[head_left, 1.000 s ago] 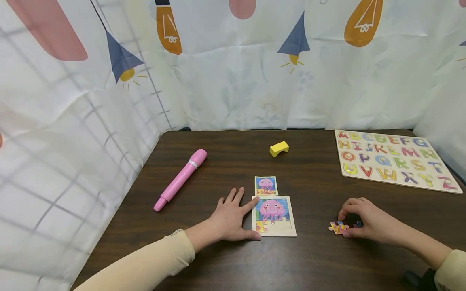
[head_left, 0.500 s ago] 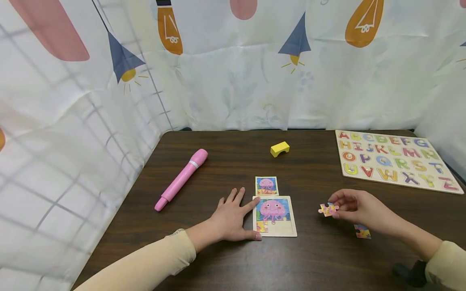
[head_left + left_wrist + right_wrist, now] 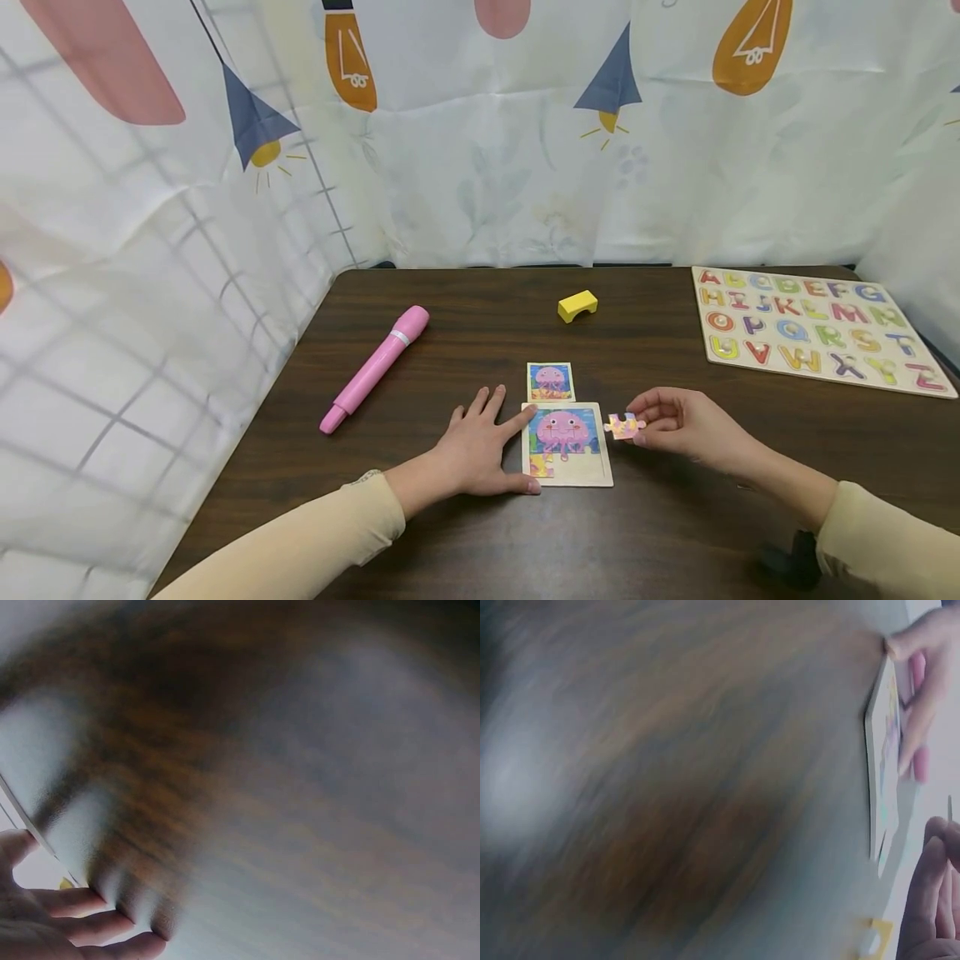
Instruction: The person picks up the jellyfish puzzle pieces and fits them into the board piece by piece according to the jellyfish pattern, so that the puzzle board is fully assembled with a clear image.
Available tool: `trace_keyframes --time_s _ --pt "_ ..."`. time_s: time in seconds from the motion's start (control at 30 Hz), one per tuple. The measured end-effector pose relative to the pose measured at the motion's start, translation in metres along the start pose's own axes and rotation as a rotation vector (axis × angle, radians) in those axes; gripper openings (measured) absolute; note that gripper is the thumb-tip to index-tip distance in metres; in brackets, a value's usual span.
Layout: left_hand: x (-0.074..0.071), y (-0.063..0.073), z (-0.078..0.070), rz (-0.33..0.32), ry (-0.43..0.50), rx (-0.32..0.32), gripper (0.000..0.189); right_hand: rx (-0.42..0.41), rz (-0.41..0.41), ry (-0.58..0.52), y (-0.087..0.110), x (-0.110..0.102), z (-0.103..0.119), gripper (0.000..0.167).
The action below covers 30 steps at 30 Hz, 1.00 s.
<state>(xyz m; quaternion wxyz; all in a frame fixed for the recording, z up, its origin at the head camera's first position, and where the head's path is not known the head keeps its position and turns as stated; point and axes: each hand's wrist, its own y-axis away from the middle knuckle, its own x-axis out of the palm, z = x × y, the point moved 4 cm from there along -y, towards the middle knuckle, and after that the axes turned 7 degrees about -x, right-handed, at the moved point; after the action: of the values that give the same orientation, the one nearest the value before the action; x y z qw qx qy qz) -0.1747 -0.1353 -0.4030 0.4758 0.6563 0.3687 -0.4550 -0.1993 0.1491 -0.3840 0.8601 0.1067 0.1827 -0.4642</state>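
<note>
A puzzle board (image 3: 588,472) with a pink jellyfish picture lies on the dark table; its lower right part shows bare board. Spread flat, my left hand (image 3: 474,454) rests along the board's left edge, its index finger and thumb touching the frame. My right hand (image 3: 686,427) pinches a yellow and pink puzzle piece (image 3: 622,426) by its right side, just beyond the board's right edge. Directly behind the board is a small jellyfish picture card (image 3: 550,382). In the left wrist view, the left hand's fingers (image 3: 97,928) lie straight on the table.
At the left lies a pink toy microphone (image 3: 375,369). A yellow arch block (image 3: 577,306) stands farther back. An alphabet board (image 3: 817,329) with coloured letters occupies the back right. A white patterned curtain (image 3: 480,167) hangs behind the table.
My right hand has lifted the puzzle piece and carried it left to the board's edge. Another piece it uncovered is now hidden behind the right arm. My left hand stays put.
</note>
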Motion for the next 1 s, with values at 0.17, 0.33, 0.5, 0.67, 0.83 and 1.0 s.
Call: trace_keyframes --time_s 0.17,0.33,0.5,0.67,0.83,1.0 --pt "0.001 0.0 0.001 0.002 -0.005 -0.005 0.1 0.011 0.055 -0.023 -0.011 0.021 0.004 0.043" --pt "0.001 0.0 0.0 0.0 -0.005 -0.004 0.1 0.002 0.106 -0.008 -0.017 0.045 0.011 0.037" --pt "0.0 0.0 0.0 -0.001 0.002 -0.007 0.1 0.005 0.118 0.072 -0.021 0.065 0.014 0.03" --pt "0.0 -0.001 0.0 -0.005 0.003 -0.006 0.1 0.02 0.082 0.124 -0.022 0.073 0.015 0.028" --pt "0.0 0.0 0.0 -0.009 0.01 0.001 0.1 0.014 0.059 0.164 -0.023 0.076 0.018 0.027" --pt "0.0 0.0 0.001 -0.014 0.011 0.006 0.1 -0.012 0.054 0.233 -0.024 0.078 0.021 0.025"
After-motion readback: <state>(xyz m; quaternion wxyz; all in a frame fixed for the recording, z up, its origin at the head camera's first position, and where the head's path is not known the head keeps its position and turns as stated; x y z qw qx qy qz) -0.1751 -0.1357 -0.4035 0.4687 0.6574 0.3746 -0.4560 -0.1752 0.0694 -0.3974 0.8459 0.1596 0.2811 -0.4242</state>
